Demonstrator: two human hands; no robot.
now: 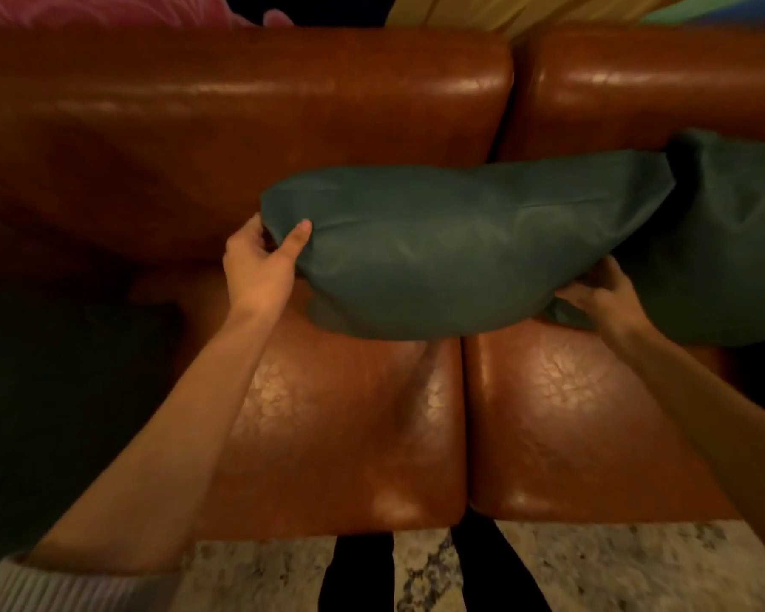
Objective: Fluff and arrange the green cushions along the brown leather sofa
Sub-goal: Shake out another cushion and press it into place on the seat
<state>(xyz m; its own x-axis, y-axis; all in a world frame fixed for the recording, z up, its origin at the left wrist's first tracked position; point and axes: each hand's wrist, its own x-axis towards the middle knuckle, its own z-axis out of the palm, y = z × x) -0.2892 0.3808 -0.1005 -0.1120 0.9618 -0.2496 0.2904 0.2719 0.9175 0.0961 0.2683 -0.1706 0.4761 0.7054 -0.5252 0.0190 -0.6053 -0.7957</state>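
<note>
Shiny brown leather sofa fills the view. Both arms reach out straight. Left hand pinches the soft green cushion's left corner; right hand grips its near right corner, above the seat.

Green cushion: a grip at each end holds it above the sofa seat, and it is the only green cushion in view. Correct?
Not the only one: the head view shows a second green cushion at the right edge. The rest stands: the left-hand grip and right-hand grip hold the green cushion by its ends above the sofa seat.
</note>
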